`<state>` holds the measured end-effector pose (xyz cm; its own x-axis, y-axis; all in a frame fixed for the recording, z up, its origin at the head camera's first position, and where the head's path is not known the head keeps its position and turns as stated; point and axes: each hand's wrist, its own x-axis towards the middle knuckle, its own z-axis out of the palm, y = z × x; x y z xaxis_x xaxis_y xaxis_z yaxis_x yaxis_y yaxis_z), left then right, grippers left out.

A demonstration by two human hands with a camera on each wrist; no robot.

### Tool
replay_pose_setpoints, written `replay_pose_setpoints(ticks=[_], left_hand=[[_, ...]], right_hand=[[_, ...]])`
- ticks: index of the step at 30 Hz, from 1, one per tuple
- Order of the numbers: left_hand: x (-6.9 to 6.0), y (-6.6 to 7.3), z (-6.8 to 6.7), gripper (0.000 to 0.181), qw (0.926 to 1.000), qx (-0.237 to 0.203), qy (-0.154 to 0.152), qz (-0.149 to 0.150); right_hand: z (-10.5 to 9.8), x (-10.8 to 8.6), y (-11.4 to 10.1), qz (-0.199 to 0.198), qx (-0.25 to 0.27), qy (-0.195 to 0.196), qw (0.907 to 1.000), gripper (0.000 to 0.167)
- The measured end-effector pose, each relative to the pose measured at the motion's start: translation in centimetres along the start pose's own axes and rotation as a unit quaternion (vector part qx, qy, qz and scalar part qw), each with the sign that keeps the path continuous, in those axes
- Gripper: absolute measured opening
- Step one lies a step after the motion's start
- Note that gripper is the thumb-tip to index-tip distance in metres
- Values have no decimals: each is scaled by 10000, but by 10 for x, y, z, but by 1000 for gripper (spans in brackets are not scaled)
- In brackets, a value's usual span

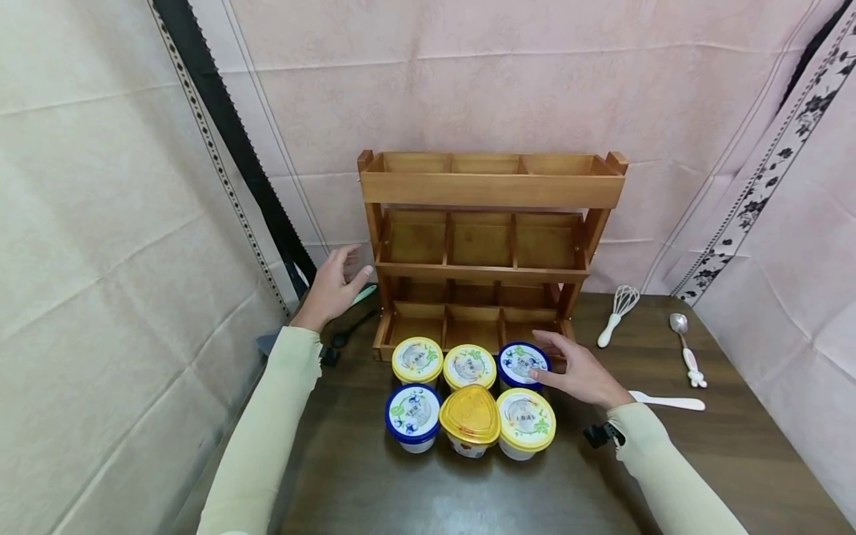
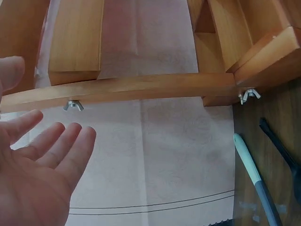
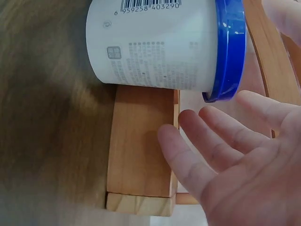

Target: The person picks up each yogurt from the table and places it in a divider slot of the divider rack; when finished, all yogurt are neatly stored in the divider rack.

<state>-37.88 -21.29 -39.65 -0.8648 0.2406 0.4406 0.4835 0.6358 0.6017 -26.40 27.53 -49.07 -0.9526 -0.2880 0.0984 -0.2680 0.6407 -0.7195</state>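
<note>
A barcoded white tub (image 3: 150, 52) with a glossy blue lid stands on the tabletop (image 1: 354, 475) before the wooden rack (image 1: 495, 192); the right hand (image 1: 578, 371) beside it and left hand (image 1: 332, 291) are loosely spread, empty.

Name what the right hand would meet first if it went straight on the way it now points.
Most likely the blue-lidded tub, the one nearer the wooden rack, just ahead of the right hand; depth leaves unclear whether they touch.
</note>
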Motion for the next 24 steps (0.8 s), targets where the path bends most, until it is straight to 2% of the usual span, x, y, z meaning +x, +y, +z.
replay_pose_setpoints(ticks=[7, 17, 24], left_hand=[[21, 3, 3, 56, 9979, -515, 352, -168], [47, 7, 9, 55, 9933, -847, 734, -289], [58, 5, 13, 51, 9862, -1363, 818, -472]], right_hand=[[-1, 3, 1, -22, 113, -22, 9999, 82], [5, 7, 3, 186, 260, -228, 9992, 83], [8, 6, 6, 56, 336, -389, 9987, 84]])
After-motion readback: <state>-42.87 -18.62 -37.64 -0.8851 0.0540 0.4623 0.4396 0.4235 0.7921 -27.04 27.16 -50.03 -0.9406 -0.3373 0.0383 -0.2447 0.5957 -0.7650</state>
